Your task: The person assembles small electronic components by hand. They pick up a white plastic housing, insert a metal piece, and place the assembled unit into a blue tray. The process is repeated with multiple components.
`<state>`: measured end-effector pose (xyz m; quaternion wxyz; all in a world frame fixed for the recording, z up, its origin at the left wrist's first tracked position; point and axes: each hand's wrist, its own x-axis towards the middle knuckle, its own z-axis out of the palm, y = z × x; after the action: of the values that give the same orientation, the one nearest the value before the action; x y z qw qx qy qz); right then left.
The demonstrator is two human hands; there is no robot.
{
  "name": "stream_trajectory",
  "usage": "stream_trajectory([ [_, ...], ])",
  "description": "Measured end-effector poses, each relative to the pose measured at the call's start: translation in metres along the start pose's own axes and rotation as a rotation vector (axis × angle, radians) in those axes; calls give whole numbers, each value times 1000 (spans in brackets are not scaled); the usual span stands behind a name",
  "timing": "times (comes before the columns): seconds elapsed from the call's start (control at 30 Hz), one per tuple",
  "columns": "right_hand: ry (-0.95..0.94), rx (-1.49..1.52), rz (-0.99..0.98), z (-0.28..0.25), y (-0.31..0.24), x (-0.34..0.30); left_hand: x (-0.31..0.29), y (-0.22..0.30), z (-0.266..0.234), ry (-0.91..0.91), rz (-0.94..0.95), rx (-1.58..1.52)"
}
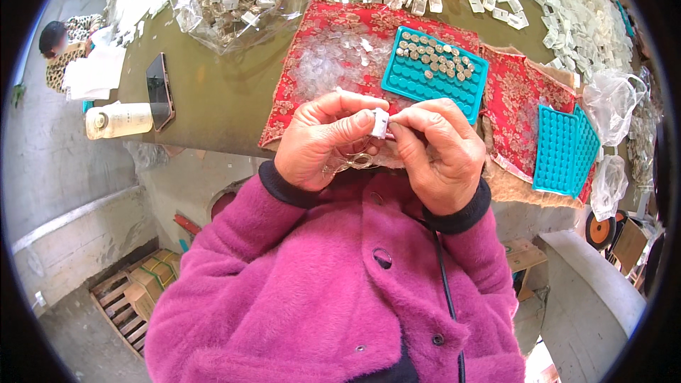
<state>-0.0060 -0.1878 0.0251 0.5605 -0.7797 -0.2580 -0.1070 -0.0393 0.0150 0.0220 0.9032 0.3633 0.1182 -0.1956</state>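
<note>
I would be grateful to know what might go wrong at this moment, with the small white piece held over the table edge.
1. The small white piece is pinched between the fingertips of the left hand and right hand, past the table edge; a slipped grip would likely drop it to the floor.
2. The phone and white bottle sit at the table's edge; a nudge may tip them off.

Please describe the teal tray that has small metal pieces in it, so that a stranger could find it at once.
Find the red patterned cloth on the olive table. The teal tray lies flat on it, just beyond the hands. Unlike the other teal trays leaning at the right, its upper rows hold small metal pieces.
</note>
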Motion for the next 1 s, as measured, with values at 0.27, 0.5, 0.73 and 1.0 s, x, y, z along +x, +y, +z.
stream_trajectory([
  [0.27,-77,-165,-105,-5,-13,3,-5,-3,10,74,39,184],
  [0.5,-97,90,163,-6,-22,-4,-12,-3,10,68,-2,161],
  [0.73,-242,173,161,-7,-21,1,-22,15,6,-63,-80,171],
  [1.0,15,198,308,-11,1,-6,-11,118,-12,65,515,717],
])
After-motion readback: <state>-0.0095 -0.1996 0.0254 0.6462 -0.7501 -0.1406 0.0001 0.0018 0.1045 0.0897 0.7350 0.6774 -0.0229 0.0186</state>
